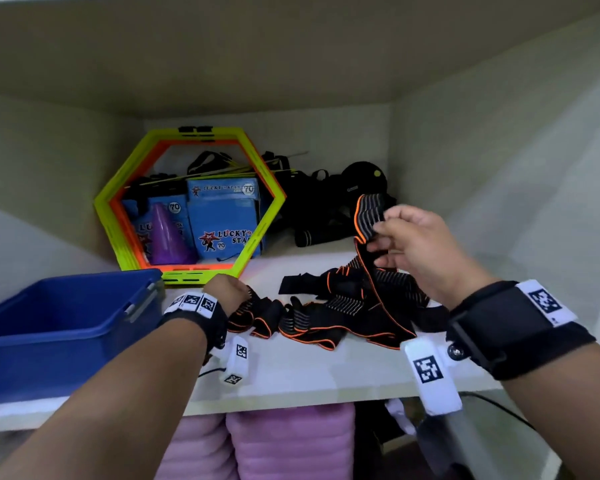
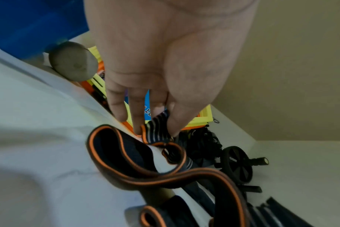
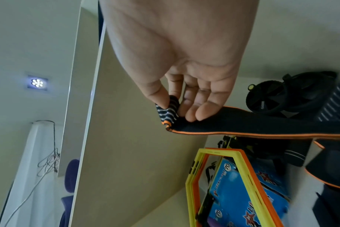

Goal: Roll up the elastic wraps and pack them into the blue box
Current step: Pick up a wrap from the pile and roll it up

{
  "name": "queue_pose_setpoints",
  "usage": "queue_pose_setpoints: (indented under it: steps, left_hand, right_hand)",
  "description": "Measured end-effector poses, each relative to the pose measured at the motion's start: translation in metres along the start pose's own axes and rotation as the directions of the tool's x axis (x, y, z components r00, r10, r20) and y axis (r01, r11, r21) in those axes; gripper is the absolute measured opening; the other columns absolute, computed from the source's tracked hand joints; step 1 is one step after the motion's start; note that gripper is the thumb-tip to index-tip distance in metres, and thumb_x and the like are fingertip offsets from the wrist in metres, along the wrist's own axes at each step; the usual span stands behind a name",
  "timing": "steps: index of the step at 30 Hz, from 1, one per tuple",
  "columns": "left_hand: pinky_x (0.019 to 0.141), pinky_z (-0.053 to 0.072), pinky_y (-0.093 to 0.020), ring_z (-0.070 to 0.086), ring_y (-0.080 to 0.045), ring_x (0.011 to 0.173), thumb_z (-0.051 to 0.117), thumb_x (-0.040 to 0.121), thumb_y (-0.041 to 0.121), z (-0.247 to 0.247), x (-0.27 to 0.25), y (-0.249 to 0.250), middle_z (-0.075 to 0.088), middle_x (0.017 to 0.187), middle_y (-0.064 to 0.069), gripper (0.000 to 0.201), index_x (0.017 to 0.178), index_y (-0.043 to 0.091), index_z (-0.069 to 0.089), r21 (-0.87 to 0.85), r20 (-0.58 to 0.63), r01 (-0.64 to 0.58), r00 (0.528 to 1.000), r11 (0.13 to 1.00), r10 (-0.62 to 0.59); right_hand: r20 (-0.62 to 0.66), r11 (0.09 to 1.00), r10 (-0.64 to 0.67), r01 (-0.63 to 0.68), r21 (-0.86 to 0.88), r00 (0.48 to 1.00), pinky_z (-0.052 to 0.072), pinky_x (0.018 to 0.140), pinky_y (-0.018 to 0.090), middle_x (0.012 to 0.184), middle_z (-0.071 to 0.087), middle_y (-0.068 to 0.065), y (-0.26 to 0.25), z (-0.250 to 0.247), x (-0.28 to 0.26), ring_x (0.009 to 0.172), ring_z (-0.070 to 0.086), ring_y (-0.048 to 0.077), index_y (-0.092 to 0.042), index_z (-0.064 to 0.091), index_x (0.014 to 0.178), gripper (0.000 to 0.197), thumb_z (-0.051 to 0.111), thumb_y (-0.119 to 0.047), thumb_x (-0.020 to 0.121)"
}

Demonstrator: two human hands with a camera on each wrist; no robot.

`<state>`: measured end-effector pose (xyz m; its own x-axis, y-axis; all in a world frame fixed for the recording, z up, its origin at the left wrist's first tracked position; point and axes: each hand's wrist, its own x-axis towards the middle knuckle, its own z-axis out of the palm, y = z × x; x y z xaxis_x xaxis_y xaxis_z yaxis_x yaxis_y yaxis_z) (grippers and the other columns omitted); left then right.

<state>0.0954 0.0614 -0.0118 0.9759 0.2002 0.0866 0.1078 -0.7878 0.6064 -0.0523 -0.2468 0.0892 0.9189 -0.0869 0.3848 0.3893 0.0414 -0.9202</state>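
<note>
Several black elastic wraps [image 1: 340, 306] with orange edges and grey stripes lie tangled on the white shelf [image 1: 326, 382]. My right hand [image 1: 378, 237] pinches the striped end of one wrap and holds it lifted above the pile. In the right wrist view the thumb and forefinger of the right hand [image 3: 173, 107] squeeze that end, and the band [image 3: 243, 122] trails off to the right. My left hand [image 1: 245, 294] is low at the pile's left edge. There the left hand [image 2: 155, 130] pinches another striped end of a wrap [image 2: 111, 153]. The blue box [image 1: 66, 323] stands at the front left, with nothing visible inside.
Yellow and orange hexagon rings [image 1: 125, 202] lean at the back, with blue cartons [image 1: 222, 216] and a purple cone [image 1: 168, 237] behind them. A black roller wheel [image 1: 364, 178] and straps sit at the back right. Pink mats [image 1: 291, 441] lie under the shelf.
</note>
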Motion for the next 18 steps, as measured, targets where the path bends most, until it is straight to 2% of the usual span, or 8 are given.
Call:
queue_pose_setpoints:
  steps: [1,3,8,10,12,13,15,18]
  left_hand:
    - [0.081,0.056,-0.031,0.070,-0.025,0.088,0.073,0.085,0.018,0.002,0.000,0.003,0.076,0.092,-0.002,0.014,0.074,0.026,0.075,-0.020,-0.019,-0.009,1.000,1.000,0.009]
    - [0.083,0.055,-0.031,0.070,-0.024,0.089,0.072,0.086,0.013,0.006,-0.007,0.012,0.075,0.089,0.001,0.017,0.074,0.025,0.074,-0.072,-0.034,-0.032,0.999,0.997,0.029]
    - [0.085,0.060,-0.040,0.073,-0.032,0.091,0.067,0.088,0.016,0.033,-0.031,0.043,0.077,0.096,-0.009,0.014,0.093,0.014,0.080,-0.107,0.092,-0.051,0.994,0.993,0.061]
    - [0.074,0.062,-0.040,0.072,-0.032,0.083,0.068,0.088,0.014,0.041,-0.040,0.058,0.075,0.092,-0.009,0.011,0.085,0.018,0.079,-0.155,0.075,-0.048,0.995,0.987,0.060]
    - [0.053,0.060,-0.034,0.070,-0.029,0.073,0.066,0.088,0.009,0.046,-0.044,0.072,0.074,0.088,-0.009,0.020,0.076,0.021,0.075,-0.240,0.112,-0.076,0.988,0.968,0.106]
    - [0.047,0.057,-0.031,0.069,-0.027,0.070,0.063,0.089,0.006,0.046,-0.045,0.080,0.074,0.088,-0.010,0.021,0.077,0.020,0.073,-0.295,0.134,-0.105,0.980,0.950,0.150]
    - [0.047,0.057,-0.027,0.066,-0.021,0.064,0.065,0.090,0.002,0.035,-0.047,0.100,0.070,0.087,-0.013,0.016,0.084,0.016,0.071,-0.407,0.079,-0.162,0.974,0.899,0.211]
    - [0.042,0.050,-0.020,0.058,-0.017,0.056,0.068,0.086,-0.005,-0.003,-0.049,0.138,0.063,0.076,-0.010,0.017,0.090,0.011,0.066,-0.483,-0.099,-0.327,0.942,0.812,0.321]
  right_hand:
    - [-0.007,1.000,-0.013,0.014,0.020,1.000,0.050,0.059,0.032,0.068,0.070,-0.001,-0.006,-0.002,0.001,0.064,0.065,0.016,-0.018,0.054,0.075,0.025,0.056,-0.003,0.095]
    - [-0.007,0.999,-0.033,0.033,0.036,0.999,0.050,0.060,0.032,0.073,0.072,0.001,-0.015,-0.004,0.004,0.066,0.066,0.017,-0.017,0.055,0.077,0.023,0.055,-0.003,0.095]
    - [-0.019,1.000,-0.022,0.022,0.015,1.000,0.051,0.060,0.031,0.086,0.069,0.008,-0.017,-0.002,0.010,0.071,0.066,0.018,-0.017,0.058,0.079,0.019,0.057,-0.007,0.095]
    - [-0.010,1.000,-0.018,0.018,0.003,1.000,0.052,0.060,0.030,0.089,0.069,0.010,-0.016,-0.002,0.011,0.072,0.066,0.018,-0.017,0.060,0.080,0.017,0.057,-0.008,0.095]
    - [-0.008,1.000,-0.022,0.022,-0.002,1.000,0.053,0.061,0.031,0.085,0.070,0.007,-0.017,-0.004,0.013,0.074,0.067,0.017,-0.018,0.060,0.077,0.021,0.057,-0.009,0.095]
    - [-0.013,1.000,-0.027,0.027,-0.003,1.000,0.054,0.063,0.031,0.083,0.069,0.004,-0.018,-0.005,0.014,0.075,0.067,0.017,-0.020,0.060,0.075,0.023,0.057,-0.010,0.096]
    - [-0.025,0.999,-0.049,0.049,0.000,0.999,0.054,0.066,0.033,0.083,0.067,0.004,-0.025,-0.009,0.019,0.076,0.067,0.017,-0.021,0.059,0.073,0.026,0.058,-0.011,0.097]
    - [-0.043,0.996,-0.089,0.089,-0.001,0.995,0.053,0.063,0.030,0.083,0.065,0.005,-0.043,-0.014,0.034,0.073,0.065,0.017,-0.021,0.060,0.077,0.024,0.057,-0.015,0.099]
